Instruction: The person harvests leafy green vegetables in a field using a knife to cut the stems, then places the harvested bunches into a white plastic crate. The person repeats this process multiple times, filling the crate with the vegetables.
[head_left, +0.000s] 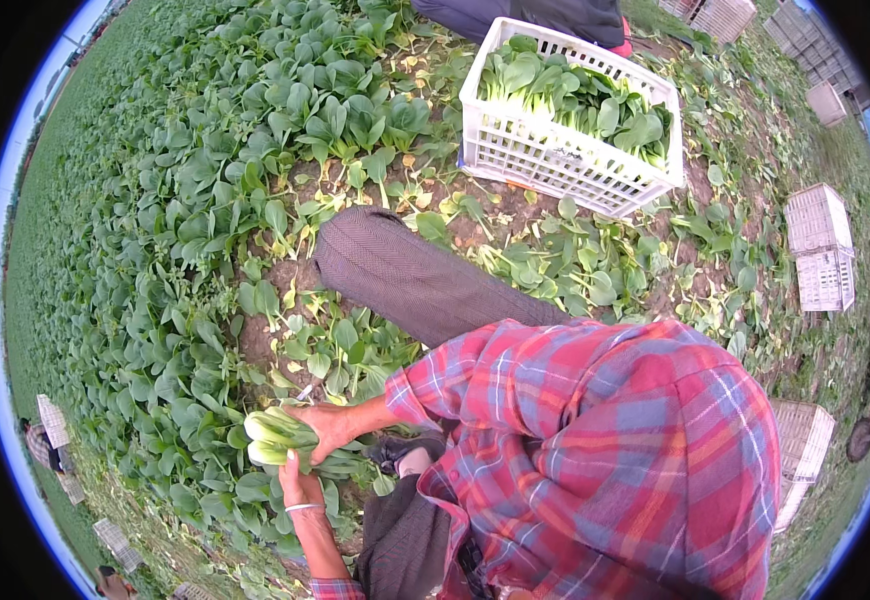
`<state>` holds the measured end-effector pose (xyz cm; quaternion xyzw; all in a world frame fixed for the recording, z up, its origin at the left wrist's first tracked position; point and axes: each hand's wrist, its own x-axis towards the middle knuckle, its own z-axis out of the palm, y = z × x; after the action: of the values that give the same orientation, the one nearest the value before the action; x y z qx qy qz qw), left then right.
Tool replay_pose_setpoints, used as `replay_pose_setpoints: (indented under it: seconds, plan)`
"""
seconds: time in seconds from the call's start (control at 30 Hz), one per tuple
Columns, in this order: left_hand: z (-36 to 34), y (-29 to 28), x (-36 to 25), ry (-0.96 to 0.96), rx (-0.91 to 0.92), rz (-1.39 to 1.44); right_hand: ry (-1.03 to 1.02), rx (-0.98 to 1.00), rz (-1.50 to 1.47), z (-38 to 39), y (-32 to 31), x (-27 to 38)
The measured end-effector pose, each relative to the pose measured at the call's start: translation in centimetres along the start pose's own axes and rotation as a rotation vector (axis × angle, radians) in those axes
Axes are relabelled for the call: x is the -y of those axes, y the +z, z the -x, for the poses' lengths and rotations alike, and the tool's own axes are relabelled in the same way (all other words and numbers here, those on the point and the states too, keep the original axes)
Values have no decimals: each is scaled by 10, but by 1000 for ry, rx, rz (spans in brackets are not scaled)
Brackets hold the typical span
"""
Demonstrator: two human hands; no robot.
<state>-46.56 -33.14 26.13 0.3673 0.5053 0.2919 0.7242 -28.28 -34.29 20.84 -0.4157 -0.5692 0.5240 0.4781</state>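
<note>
Two or three heads of bok choy (277,436) with pale green stalks are bunched together, stalk ends facing left. My right hand (333,422) closes round them from the upper side, fingers partly out of sight behind the stalks. From below, my left hand (300,487), with a white band at its wrist, grips the same bunch with its thumb laid along the stalks. The leaves trail toward my lap, partly covered by my hands. Just above my right hand lies a small pale sliver (307,392) that I cannot make out.
Dense leafy bok choy (165,260) grows at the left. A white plastic crate (565,165) holding bok choy stands beyond my knee (375,260), with another person's dark-clothed leg (565,15) behind it. Loose leaves (565,265) litter the soil. Stacked crates (820,245) stand at the right.
</note>
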Motion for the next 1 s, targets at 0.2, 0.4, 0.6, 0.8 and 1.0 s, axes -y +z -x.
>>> replay_pose_setpoints:
  seconds: [0.2,0.4,0.6,0.8,1.0]
  plan:
    - [2,-8,-29,163,78,-213,157,-43,-641,-23,-81,61]
    - [6,-42,-20,89,-28,-203,-102,-447,-713,-12,-251,178]
    - [4,-59,-8,-3,-155,-178,-167,-1105,38,64,-505,125]
    - [-14,-70,2,-100,-207,-241,891,-1482,774,145,-679,-21]
    - [-36,-48,1,-175,-175,-231,966,-1349,1007,146,-660,-79]
